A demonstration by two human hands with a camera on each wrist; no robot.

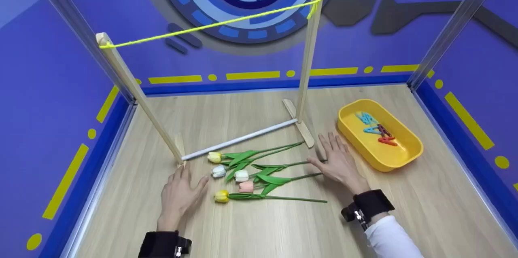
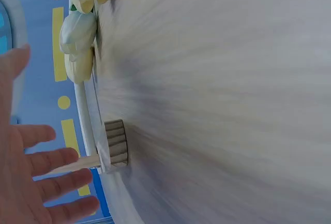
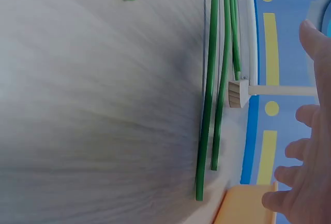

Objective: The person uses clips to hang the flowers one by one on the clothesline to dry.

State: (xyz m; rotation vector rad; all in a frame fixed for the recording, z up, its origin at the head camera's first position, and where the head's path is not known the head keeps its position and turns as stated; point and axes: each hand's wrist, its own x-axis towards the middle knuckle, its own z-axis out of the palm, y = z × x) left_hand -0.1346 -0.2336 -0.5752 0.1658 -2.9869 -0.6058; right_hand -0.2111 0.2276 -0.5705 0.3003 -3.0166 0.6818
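Note:
Several artificial tulips lie side by side on the table, blooms toward the left: a pale yellow tulip (image 1: pixel 214 157), a pale blue tulip (image 1: pixel 219 171), a white tulip (image 1: pixel 241 175), a pink tulip (image 1: pixel 246 187) and a yellow tulip (image 1: pixel 221 196). My left hand (image 1: pixel 180 193) is left of the blooms, fingers extended and holding nothing, near the foot of a wooden post (image 1: pixel 136 92). At the stem ends, my right hand (image 1: pixel 340 165) is spread beside a yellow tray (image 1: pixel 388 155), also holding nothing. Green stems (image 3: pixel 208 105) run past it in the right wrist view.
A yellow string (image 1: pixel 210 25) spans the left post and a right wooden post (image 1: pixel 308 51); a white rod (image 1: pixel 238 139) joins their bases. Blue clothespins (image 1: pixel 367 118), a dark red clothespin (image 1: pixel 384 130) and a red clothespin (image 1: pixel 387 141) lie in the tray. Blue-purple walls enclose the table.

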